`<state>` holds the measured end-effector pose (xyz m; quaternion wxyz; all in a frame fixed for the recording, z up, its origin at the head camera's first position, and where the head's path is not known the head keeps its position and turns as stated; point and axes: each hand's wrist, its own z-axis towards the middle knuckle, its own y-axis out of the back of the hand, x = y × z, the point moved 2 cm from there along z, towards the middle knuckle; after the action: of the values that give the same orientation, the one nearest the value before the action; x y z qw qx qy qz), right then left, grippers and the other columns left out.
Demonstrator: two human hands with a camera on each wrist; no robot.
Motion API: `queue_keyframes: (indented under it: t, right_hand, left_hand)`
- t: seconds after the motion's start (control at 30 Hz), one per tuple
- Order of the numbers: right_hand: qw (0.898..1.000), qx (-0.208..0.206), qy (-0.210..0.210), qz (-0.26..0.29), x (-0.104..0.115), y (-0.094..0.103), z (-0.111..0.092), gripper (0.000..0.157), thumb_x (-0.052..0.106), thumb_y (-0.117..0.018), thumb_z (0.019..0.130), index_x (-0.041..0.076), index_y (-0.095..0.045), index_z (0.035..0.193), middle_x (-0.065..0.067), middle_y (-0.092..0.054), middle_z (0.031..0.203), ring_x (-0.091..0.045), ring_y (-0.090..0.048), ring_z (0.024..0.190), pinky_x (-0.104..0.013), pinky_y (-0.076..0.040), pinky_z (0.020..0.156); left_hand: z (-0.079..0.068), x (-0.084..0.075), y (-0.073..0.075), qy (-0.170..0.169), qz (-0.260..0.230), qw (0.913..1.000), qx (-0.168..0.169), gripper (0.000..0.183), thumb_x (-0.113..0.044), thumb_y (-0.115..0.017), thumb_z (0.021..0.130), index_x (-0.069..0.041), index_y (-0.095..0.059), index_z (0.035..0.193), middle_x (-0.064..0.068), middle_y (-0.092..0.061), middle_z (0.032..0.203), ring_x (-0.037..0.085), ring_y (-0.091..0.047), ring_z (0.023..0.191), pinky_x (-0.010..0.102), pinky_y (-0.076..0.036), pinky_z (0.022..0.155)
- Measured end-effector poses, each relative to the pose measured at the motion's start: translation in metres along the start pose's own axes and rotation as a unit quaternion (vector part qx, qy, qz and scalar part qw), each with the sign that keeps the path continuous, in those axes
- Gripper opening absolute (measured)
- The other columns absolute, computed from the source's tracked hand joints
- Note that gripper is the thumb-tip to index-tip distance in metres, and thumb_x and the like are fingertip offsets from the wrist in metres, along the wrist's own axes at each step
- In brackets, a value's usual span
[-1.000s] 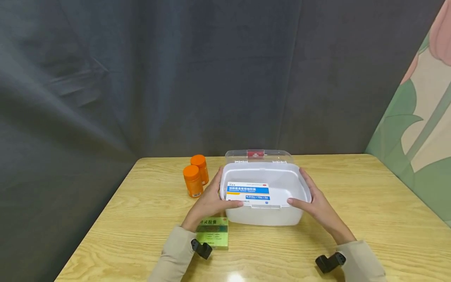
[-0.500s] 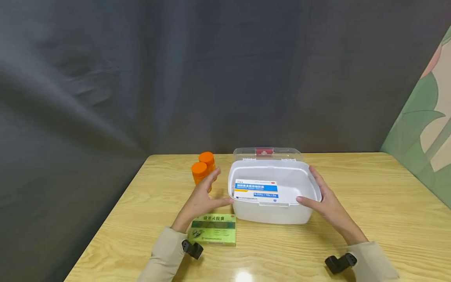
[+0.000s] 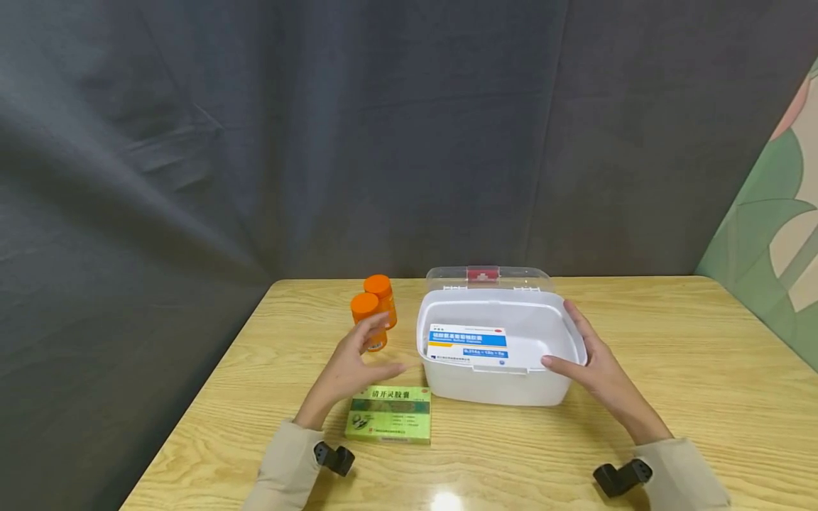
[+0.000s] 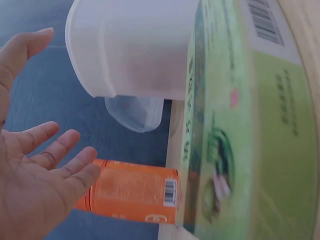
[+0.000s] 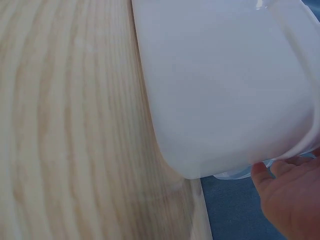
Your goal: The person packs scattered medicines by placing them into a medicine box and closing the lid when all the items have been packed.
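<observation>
Beige long sleeves (image 3: 281,461), a boxy black wrist camera (image 3: 343,461) at each cuff (image 3: 661,448)

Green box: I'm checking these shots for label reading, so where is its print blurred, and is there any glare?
Head view: large title on the green box is legible, finest print too small; bright glare marks the table at the bottom edge. Left wrist view: print soft, blurred.
</observation>
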<state>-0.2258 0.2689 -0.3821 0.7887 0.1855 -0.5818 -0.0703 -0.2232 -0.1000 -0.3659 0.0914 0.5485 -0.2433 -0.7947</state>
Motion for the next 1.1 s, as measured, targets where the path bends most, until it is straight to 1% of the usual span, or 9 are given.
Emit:
queue_keyframes:
  t: [0.13,0.27,0.37,0.5,0.6,0.7,0.83,0.97,1.1]
  right_hand:
    - [1.0,-0.001,0.002,0.002,0.0,0.0,0.0,0.09,0.014,-0.066,0.08,0.029,-0.003,0.143,-0.01,-0.004,0.147,-0.043,-0.02,0.124,-0.061,-0.026,0.088]
    - [1.0,0.0,0.001,0.004,0.002,0.001,-0.001,0.09,0.014,-0.066,0.08,0.03,-0.004,0.143,-0.009,-0.004,0.147,-0.042,-0.018,0.125,-0.062,-0.025,0.089]
    - [1.0,0.003,-0.001,0.005,0.003,0.001,-0.001,0.09,0.013,-0.066,0.08,0.027,-0.004,0.144,-0.008,-0.002,0.147,-0.042,-0.016,0.126,-0.063,-0.024,0.089]
    - [1.0,0.005,0.004,0.014,0.004,0.002,0.0,0.09,0.011,-0.066,0.08,0.021,-0.004,0.144,-0.008,-0.003,0.147,-0.04,-0.016,0.126,-0.062,-0.023,0.09]
    - [1.0,0.007,0.007,0.02,0.003,0.002,0.0,0.09,0.01,-0.066,0.08,0.021,-0.005,0.144,-0.008,-0.005,0.147,-0.038,-0.016,0.126,-0.061,-0.022,0.091]
    - [1.0,0.008,0.01,0.021,0.002,0.001,0.0,0.089,0.009,-0.066,0.08,0.021,-0.005,0.144,-0.008,-0.005,0.147,-0.037,-0.015,0.126,-0.061,-0.021,0.091]
    - [1.0,0.008,0.012,0.02,0.002,0.001,0.001,0.089,0.009,-0.065,0.08,0.021,-0.005,0.144,-0.009,-0.004,0.147,-0.039,-0.015,0.126,-0.062,-0.022,0.091]
    - [1.0,0.007,0.009,0.017,0.002,0.0,0.0,0.089,0.011,-0.065,0.08,0.021,-0.005,0.144,-0.01,-0.004,0.147,-0.041,-0.017,0.125,-0.062,-0.023,0.09]
    - [1.0,0.006,0.006,0.016,0.002,0.001,0.0,0.089,0.011,-0.065,0.08,0.023,-0.005,0.144,-0.01,-0.004,0.147,-0.042,-0.017,0.124,-0.063,-0.024,0.089]
  left_hand:
    - [-0.005,0.004,0.004,0.001,-0.006,1.0,-0.003,0.076,-0.034,-0.077,0.067,-0.027,-0.037,0.131,-0.006,-0.042,0.128,0.018,-0.04,0.116,0.044,-0.031,0.096]
    - [-0.008,0.008,0.007,0.001,-0.002,1.0,0.001,0.074,-0.034,-0.077,0.067,-0.026,-0.038,0.13,-0.004,-0.044,0.125,0.026,-0.04,0.114,0.045,-0.032,0.094]
    - [-0.009,0.011,0.009,-0.002,0.0,1.0,-0.001,0.072,-0.028,-0.078,0.068,-0.025,-0.04,0.128,-0.003,-0.045,0.122,0.03,-0.041,0.113,0.045,-0.034,0.092]
    - [-0.012,0.013,0.013,0.0,0.008,1.0,-0.002,0.071,-0.025,-0.078,0.068,-0.026,-0.041,0.127,-0.001,-0.048,0.118,0.023,-0.045,0.107,0.043,-0.038,0.088]
    - [-0.015,0.015,0.016,-0.001,0.01,0.9999,0.004,0.069,-0.028,-0.078,0.067,-0.026,-0.042,0.126,-0.001,-0.048,0.116,0.017,-0.047,0.102,0.041,-0.041,0.084]
    - [-0.02,0.017,0.019,0.005,0.012,0.9999,0.01,0.065,-0.027,-0.078,0.068,-0.025,-0.044,0.123,-0.004,-0.047,0.115,0.016,-0.048,0.099,0.038,-0.042,0.082]
    - [-0.025,0.021,0.022,0.013,0.011,0.9997,0.018,0.063,-0.024,-0.078,0.068,-0.025,-0.045,0.122,-0.004,-0.046,0.116,0.022,-0.047,0.1,0.038,-0.042,0.081]
    - [-0.029,0.023,0.025,0.014,0.006,0.9994,0.033,0.064,-0.029,-0.077,0.068,-0.025,-0.044,0.122,-0.003,-0.045,0.12,0.03,-0.045,0.104,0.04,-0.041,0.082]
    - [-0.03,0.026,0.028,0.014,0.004,0.9988,0.047,0.062,-0.031,-0.077,0.068,-0.026,-0.045,0.121,-0.005,-0.045,0.121,0.032,-0.044,0.105,0.044,-0.04,0.083]
